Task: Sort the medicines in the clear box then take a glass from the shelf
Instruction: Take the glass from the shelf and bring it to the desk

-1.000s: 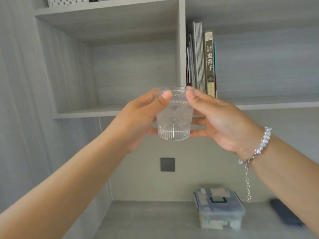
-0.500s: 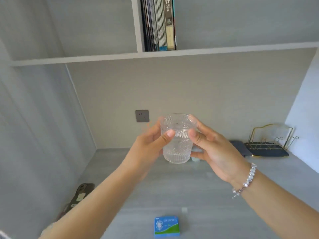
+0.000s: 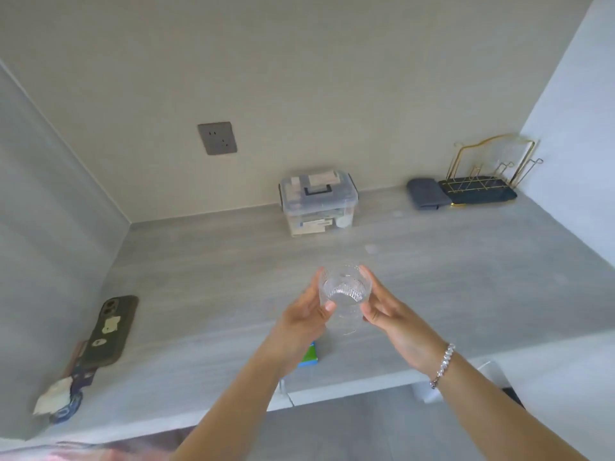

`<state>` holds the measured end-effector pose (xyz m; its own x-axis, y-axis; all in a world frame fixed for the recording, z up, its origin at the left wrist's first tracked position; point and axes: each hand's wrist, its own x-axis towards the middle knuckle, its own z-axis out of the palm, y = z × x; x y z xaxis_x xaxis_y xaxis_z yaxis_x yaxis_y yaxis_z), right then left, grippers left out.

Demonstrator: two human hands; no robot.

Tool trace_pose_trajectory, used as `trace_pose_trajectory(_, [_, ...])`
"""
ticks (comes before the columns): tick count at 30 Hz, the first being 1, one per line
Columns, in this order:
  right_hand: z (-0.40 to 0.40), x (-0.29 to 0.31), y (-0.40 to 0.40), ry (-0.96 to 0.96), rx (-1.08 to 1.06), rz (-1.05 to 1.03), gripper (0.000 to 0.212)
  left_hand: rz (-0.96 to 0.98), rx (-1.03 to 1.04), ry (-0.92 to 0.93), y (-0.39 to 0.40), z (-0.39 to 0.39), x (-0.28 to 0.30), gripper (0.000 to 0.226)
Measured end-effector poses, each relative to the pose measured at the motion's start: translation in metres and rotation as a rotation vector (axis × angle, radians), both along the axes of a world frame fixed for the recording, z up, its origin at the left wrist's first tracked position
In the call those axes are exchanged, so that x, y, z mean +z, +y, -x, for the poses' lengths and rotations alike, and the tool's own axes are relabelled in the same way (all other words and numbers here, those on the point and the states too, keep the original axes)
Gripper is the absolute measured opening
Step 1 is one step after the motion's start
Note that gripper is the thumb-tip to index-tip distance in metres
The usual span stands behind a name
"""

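A clear ribbed glass (image 3: 344, 297) hangs upright over the grey desk (image 3: 206, 294), near its front edge. My left hand (image 3: 304, 319) grips its left side and my right hand (image 3: 391, 316), with a bead bracelet on the wrist, grips its right side. The clear box (image 3: 318, 201) with its lid shut and a dark handle on top stands at the back of the desk against the wall; medicine packs show through its walls. A blue and green medicine packet (image 3: 310, 356) lies on the desk, partly hidden under my left forearm.
A phone in a dark case (image 3: 111, 329) lies at the desk's left, with small items (image 3: 61, 395) in front of it. A folded grey cloth (image 3: 426, 194) and a gold wire rack (image 3: 482, 176) sit at the back right. A wall socket (image 3: 217, 138) is above.
Both hands have brought the glass down from shelf height to just above the desk. The view has tilted down, so the shelf and books are out of sight and the clear box shows.
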<state>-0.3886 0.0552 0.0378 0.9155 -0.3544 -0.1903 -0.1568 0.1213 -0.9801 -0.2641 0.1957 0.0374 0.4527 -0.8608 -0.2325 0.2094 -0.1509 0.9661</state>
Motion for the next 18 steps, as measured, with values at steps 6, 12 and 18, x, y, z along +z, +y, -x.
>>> trace_pose_trajectory(6, [-0.001, -0.074, -0.008, 0.081, 0.019, -0.159, 0.071, -0.072, 0.008, 0.163, -0.012, 0.002, -0.068, 0.064])
trace_pose_trajectory(12, [-0.003, -0.116, -0.007, 0.069, -0.113, -0.394, 0.053, -0.144, 0.117, 0.147, -0.028, 0.017, -0.108, 0.048])
trace_pose_trajectory(18, [-0.004, -0.133, -0.01, 0.102, -0.252, -0.438, 0.054, -0.182, 0.182, 0.179, -0.041, 0.031, -0.137, 0.033])
